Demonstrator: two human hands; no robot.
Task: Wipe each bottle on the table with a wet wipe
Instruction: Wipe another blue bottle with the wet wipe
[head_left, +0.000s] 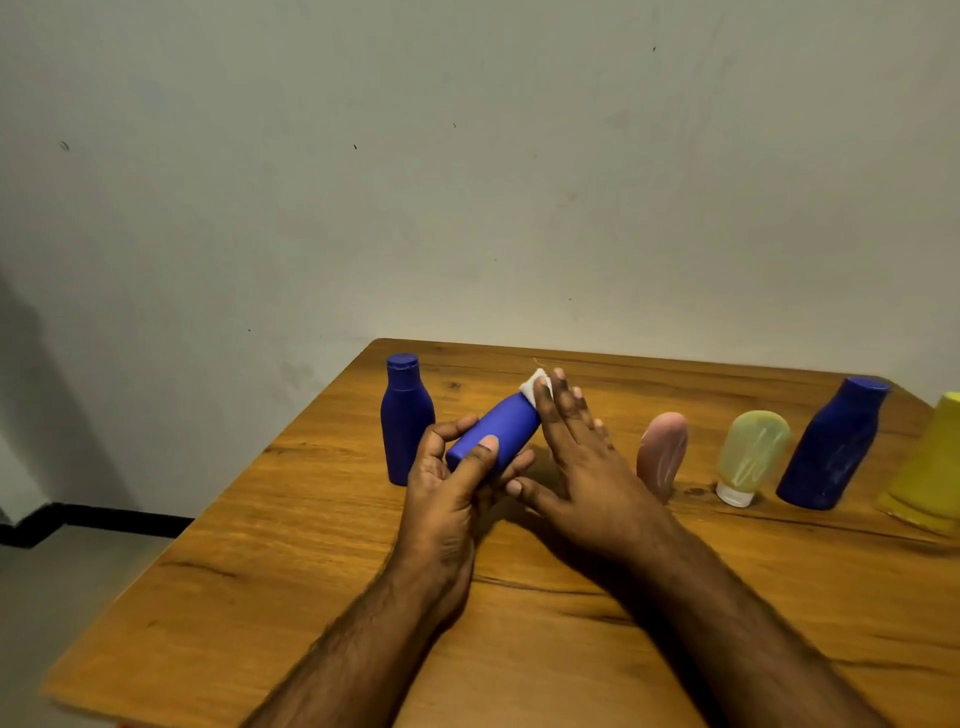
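Blue bottle (493, 436) in left hand (457, 488), wipe (532, 387) atop

Head cam, down-fwd (close) over table (322, 561)

A wooden table (519, 623) fills the lower half of the frame, its grain dark-streaked. Behind it a pale wall (467, 156) covers the upper frame. A black skirting strip (104, 519) runs at lower left.
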